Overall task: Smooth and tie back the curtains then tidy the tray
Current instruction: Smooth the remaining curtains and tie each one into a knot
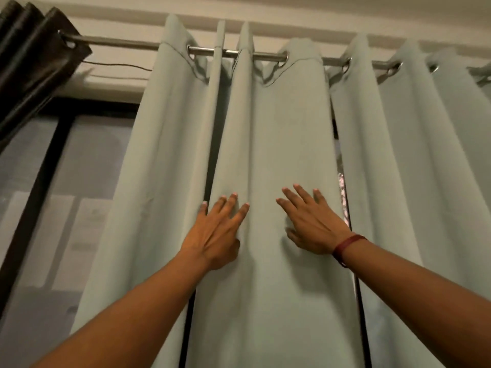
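A pale green curtain (276,144) hangs in folds from a metal rod (265,55) by steel eyelets. My left hand (215,229) lies flat on a middle fold with its fingers straight and spread. My right hand (310,221), with a red band at the wrist, presses flat on the same fold a little to the right, fingers pointing up and left. Another pale green panel (414,168) hangs to the right, with a narrow gap between the two. No tray or tie-back is in view.
A dark brown curtain (32,65) is bunched at the top left end of the rod. A dark-framed window (47,181) with greyish glass stands uncovered on the left. A thin wire (114,66) runs along the wall below the rod.
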